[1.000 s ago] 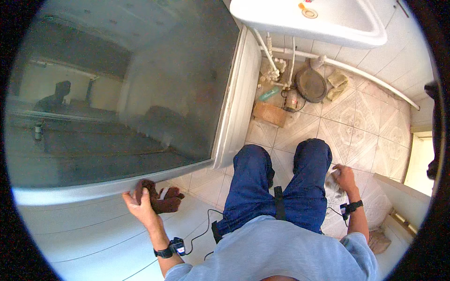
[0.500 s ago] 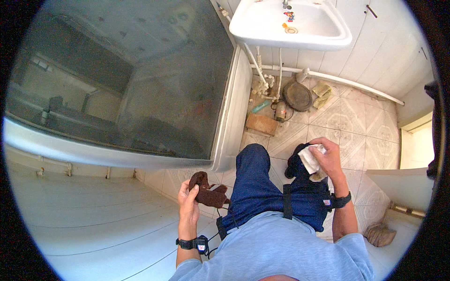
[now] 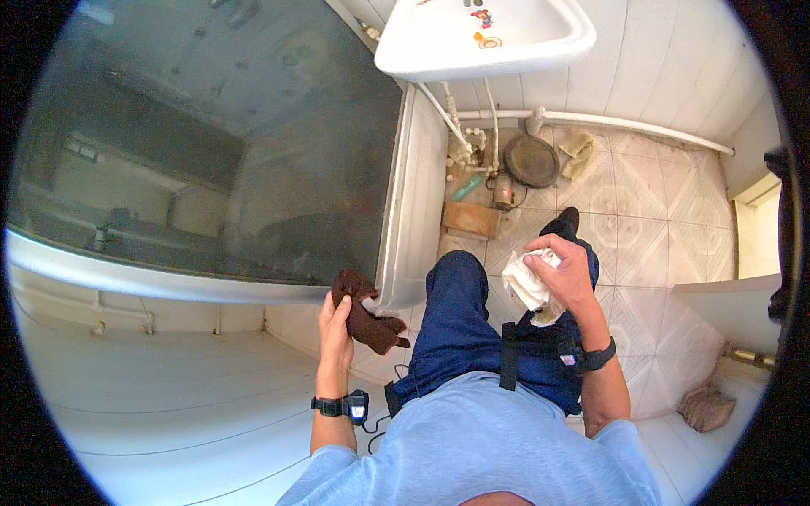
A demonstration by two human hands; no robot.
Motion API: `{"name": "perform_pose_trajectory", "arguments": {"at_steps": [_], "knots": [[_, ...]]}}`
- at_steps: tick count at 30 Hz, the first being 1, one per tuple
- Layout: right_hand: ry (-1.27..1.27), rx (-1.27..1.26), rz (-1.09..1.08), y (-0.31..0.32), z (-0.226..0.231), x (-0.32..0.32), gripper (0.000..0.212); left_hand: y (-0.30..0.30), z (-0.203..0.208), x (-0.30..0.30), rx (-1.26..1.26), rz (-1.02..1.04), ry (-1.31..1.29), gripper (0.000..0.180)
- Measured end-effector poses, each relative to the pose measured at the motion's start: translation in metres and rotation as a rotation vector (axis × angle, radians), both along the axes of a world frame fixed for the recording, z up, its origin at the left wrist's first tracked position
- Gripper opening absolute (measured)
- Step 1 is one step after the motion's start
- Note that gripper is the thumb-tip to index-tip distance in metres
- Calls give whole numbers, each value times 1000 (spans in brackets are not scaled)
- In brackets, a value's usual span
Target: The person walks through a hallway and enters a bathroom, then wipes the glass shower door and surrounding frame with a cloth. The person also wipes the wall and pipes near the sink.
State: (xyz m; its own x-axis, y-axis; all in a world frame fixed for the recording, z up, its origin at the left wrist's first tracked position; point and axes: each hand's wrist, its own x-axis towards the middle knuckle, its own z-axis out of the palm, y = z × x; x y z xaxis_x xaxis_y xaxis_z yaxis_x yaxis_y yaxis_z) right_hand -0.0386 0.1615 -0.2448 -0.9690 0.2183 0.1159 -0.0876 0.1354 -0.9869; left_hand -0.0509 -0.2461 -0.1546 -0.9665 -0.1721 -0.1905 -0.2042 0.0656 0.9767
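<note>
My left hand (image 3: 336, 325) is closed on a dark brown cloth (image 3: 364, 316), thumb on top, and the cloth droops to the right beside my leg. A small pale patch shows at the cloth's edge. In my right hand (image 3: 567, 268) is a crumpled white cloth (image 3: 525, 280), pinched above my right thigh, with a dirtier greyish end hanging below the fingers. The brown cloth is close to the corner of a large dark glass panel (image 3: 253, 160) set in a white frame.
A white washbasin (image 3: 540, 52) is fixed to the wall ahead, with pipes below. On the tiled floor lie a round dark lid (image 3: 531, 160), a yellowish rag (image 3: 577, 153), a brick (image 3: 471, 219) and a small motor-like device (image 3: 503, 192). A brown rag (image 3: 707, 408) lies at the right.
Both hands have risen slightly in the picture, and the right has moved a little left with the white cloth. My right foot has stepped forward. The view has shifted with my head.
</note>
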Motion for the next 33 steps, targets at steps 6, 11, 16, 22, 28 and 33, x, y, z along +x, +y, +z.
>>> {"name": "perform_pose_trajectory", "arguments": {"at_steps": [6, 11, 16, 22, 28, 33], "knots": [[-46, -73, -42, 30, -24, 15, 20, 12, -1, -20, -290, -65, 8, 33], [-11, -113, -96, 44, -42, 24, 20, 21, -5, -32, -611, -41, -20, 32], [-26, -131, -78, 45, -43, 7, 21, 23, -21, -58, -915, -57, 98, 35], [-82, -186, -5, 32, -23, -36, 21, 30, -47, -89, -1302, -132, 166, 32], [-27, -267, -9, 33, -18, -135, 20, 54, -69, -203, -1474, -321, 346, 26], [-7, -426, 16, 20, -61, -210, 19, 73, -100, -299, -1512, -365, 508, 26]]}}
